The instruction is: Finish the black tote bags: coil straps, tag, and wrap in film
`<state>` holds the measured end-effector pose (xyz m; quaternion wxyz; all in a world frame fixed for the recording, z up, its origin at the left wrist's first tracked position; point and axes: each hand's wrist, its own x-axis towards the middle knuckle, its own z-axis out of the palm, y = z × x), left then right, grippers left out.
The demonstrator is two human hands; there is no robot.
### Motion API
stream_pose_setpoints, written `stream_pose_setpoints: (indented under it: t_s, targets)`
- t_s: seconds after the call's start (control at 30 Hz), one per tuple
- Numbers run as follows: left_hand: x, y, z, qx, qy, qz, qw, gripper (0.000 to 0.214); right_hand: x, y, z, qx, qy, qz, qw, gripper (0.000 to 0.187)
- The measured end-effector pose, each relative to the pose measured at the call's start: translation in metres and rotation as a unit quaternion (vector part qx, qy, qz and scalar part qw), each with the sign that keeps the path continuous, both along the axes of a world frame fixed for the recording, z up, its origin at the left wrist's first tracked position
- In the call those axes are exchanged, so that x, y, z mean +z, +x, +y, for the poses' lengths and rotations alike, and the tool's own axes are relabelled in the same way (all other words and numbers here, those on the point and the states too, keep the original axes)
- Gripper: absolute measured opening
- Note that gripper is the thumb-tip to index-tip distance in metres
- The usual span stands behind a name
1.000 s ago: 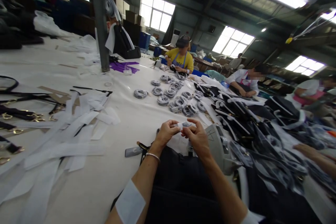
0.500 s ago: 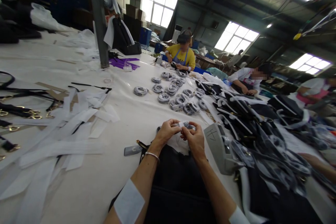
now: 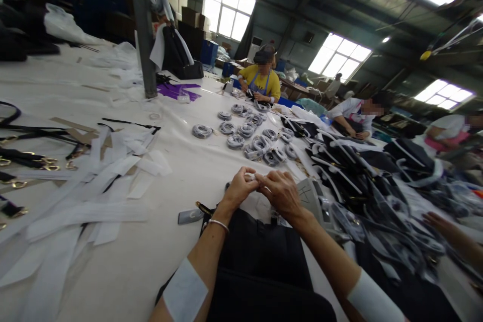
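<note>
Over the top edge of a black bag (image 3: 260, 251), my left hand (image 3: 240, 188) and my right hand (image 3: 281, 192) meet at the fingertips. The left thumb and fingers are pinched together. My right hand is turned palm down, its fingers closed against the left fingertips. What they pinch is almost wholly hidden; only a pale speck shows. A zip pull wrapped in clear film (image 3: 190, 216) sticks out at the bag's left. Close to the right wrist stands a grey, tape-dispenser-like device (image 3: 315, 196) with marks on its side.
Coiled, wrapped straps (image 3: 247, 130) lie ahead on the white table (image 3: 169, 251). White strips (image 3: 94, 211) and black straps with gold clasps (image 3: 30, 158) cover the left. Black bag pieces (image 3: 347, 161) are heaped right. Beyond a post (image 3: 141, 30), people work; another person's arm (image 3: 453, 239) reaches in.
My right hand has rolled over to palm down, its forearm swinging out to the right. The small white piece seen between the fingertips is now mostly covered. My left hand has barely moved.
</note>
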<state>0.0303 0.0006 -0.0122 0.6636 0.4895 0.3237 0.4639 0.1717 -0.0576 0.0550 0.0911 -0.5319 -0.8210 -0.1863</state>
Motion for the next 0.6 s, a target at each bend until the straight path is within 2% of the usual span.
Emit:
stream_pose_setpoints:
  t_s: [0.07,0.13,0.2,0.27,0.33,0.37,0.47,0.53,0.6]
  targets:
    - [0.002,0.000,0.000,-0.002,0.020,0.017,1.000,0.042,0.014,-0.005,0.013,0.010,-0.026,-0.052,0.998,0.032]
    - [0.005,-0.002,0.001,0.025,0.040,0.035,0.998,0.048,0.025,-0.008,0.029,-0.003,-0.049,-0.071,0.996,0.029]
    - [0.008,-0.006,0.003,0.112,0.075,0.053,0.989,0.058,0.033,-0.004,0.047,-0.052,-0.051,-0.057,0.996,0.034]
    - [0.009,-0.011,0.006,0.219,0.099,0.062,0.969,0.063,0.038,0.003,0.060,-0.120,-0.044,-0.013,0.992,0.055]
    - [0.008,-0.016,0.010,0.278,0.093,0.055,0.954,0.057,0.039,0.012,0.063,-0.144,-0.048,0.032,0.988,0.074]
    - [0.006,-0.018,0.011,0.288,0.084,0.048,0.953,0.053,0.038,0.016,0.060,-0.139,-0.056,0.050,0.987,0.073]
    - [0.000,-0.018,0.015,0.281,0.066,0.025,0.957,0.041,0.033,0.024,0.031,-0.106,-0.105,0.088,0.985,0.044]
    - [-0.002,-0.016,0.017,0.276,0.069,0.016,0.958,0.035,0.030,0.028,-0.002,-0.098,-0.143,0.136,0.975,0.032]
    - [-0.004,-0.014,0.018,0.271,0.079,0.011,0.959,0.033,0.031,0.035,-0.044,-0.103,-0.161,0.198,0.961,0.031]
